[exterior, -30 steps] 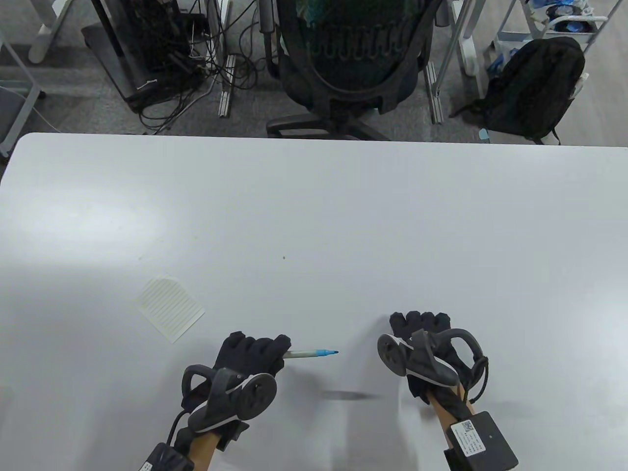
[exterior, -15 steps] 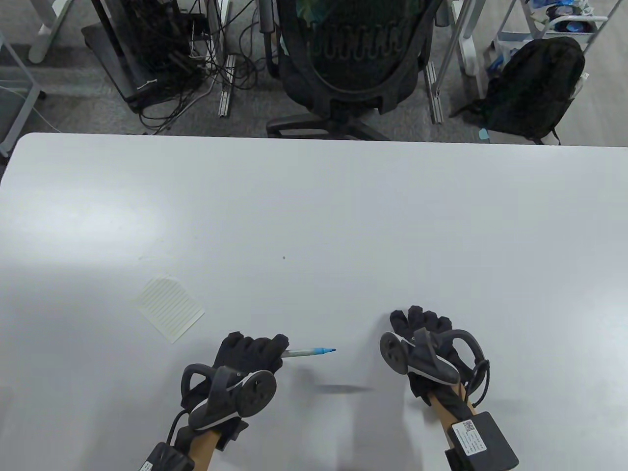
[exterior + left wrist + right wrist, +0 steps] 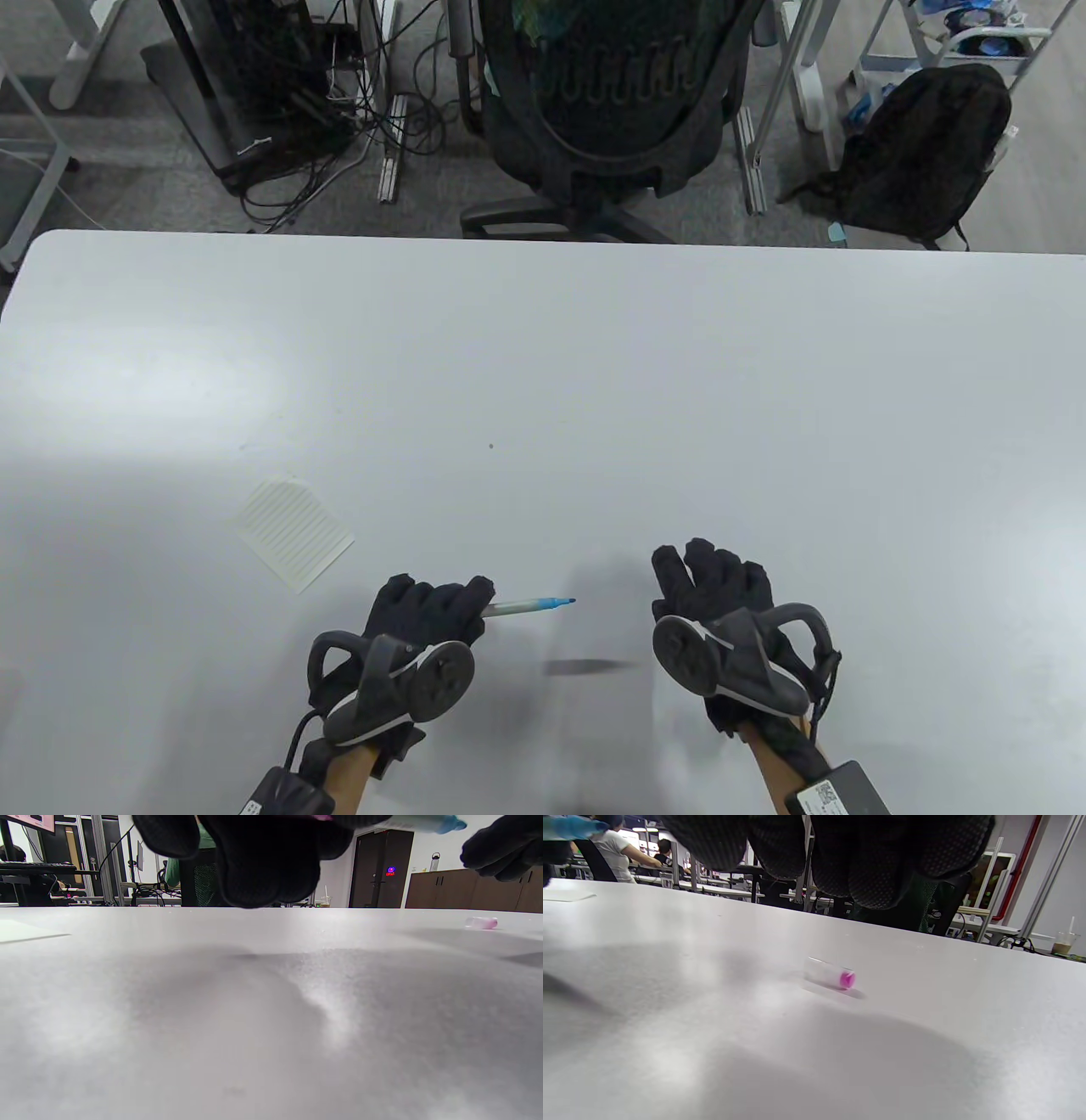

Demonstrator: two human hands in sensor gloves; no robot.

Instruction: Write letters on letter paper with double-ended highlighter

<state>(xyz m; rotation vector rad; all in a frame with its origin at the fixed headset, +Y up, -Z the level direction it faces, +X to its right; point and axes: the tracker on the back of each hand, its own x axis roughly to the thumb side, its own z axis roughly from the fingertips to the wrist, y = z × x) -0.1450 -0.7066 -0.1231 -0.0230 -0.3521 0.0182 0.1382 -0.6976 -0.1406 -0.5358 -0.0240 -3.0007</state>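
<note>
The left hand (image 3: 428, 609) has its grip curled round the highlighter (image 3: 528, 605), blue tip pointing at the right hand (image 3: 713, 581), which hangs loose-fingered and empty over a clear cap (image 3: 830, 974); the letter paper (image 3: 295, 534) lies flat on the tabletop (image 3: 594, 382), up-left of the left hand

We see the highlighter (image 3: 530, 604) butt buried in the left hand (image 3: 428, 613); right hand (image 3: 713, 581) fingertips hidden.

Highlighter (image 3: 528, 605): pale barrel, blue tip exposed, pointing right above the table. Lined letter paper (image 3: 296, 534) lies flat (rotated). Clear pink-ended cap (image 3: 831, 974) lies on its side.
</note>
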